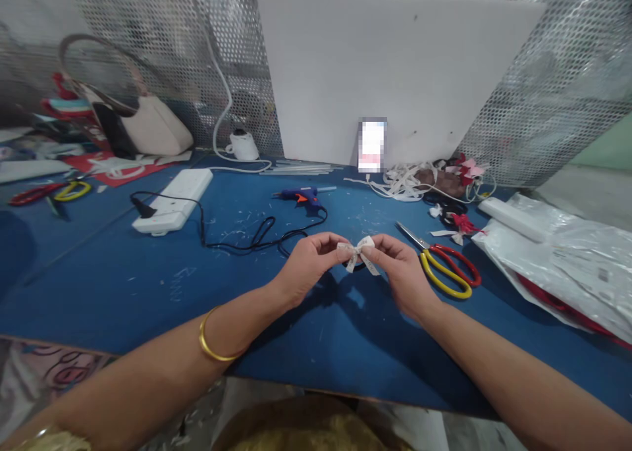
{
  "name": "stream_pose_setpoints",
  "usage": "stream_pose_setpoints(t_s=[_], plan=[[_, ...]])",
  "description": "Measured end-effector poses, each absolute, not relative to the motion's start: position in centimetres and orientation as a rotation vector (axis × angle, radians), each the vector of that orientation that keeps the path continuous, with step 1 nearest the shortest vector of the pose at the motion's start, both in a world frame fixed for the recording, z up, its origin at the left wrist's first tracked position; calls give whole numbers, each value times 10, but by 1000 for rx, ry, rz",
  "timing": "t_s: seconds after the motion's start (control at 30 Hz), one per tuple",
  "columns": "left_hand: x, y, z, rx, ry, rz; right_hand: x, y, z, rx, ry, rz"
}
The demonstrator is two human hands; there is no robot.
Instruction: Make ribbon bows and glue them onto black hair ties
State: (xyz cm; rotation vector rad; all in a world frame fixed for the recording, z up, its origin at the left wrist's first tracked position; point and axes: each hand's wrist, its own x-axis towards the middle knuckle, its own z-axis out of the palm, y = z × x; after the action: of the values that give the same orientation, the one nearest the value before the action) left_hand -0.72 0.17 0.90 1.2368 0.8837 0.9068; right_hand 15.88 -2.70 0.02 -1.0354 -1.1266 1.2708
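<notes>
A small white ribbon bow (357,251) with faint printed marks is held up between my two hands, above the blue table. My left hand (312,261) pinches the bow's left loop between thumb and fingers. On the other side, the thumb and fingers of my right hand (401,270) close on the right loop. The bow's two tails hang down from its knot. Just behind and below it shows part of a dark band; whether it is joined to the bow I cannot tell. Scissors (444,266) with one red and one yellow handle lie right of my right hand.
A blue glue gun (309,197) with a black cord lies beyond my hands. A white power strip (172,201) is at left. A phone (372,147) leans on a white board (395,69). Ribbons (405,181) lie at back right, and a plastic bag (573,253) at right.
</notes>
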Motion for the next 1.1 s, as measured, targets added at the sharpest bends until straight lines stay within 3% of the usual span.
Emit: stream_pose_setpoints(t_s=[0.67,1.1], plan=[[-6,5,5,1352,801,793,162,-24,2,-1021,-970,1267],[-7,8,11,1233,809,995,181,-11,7,-1131,-1238,1284]])
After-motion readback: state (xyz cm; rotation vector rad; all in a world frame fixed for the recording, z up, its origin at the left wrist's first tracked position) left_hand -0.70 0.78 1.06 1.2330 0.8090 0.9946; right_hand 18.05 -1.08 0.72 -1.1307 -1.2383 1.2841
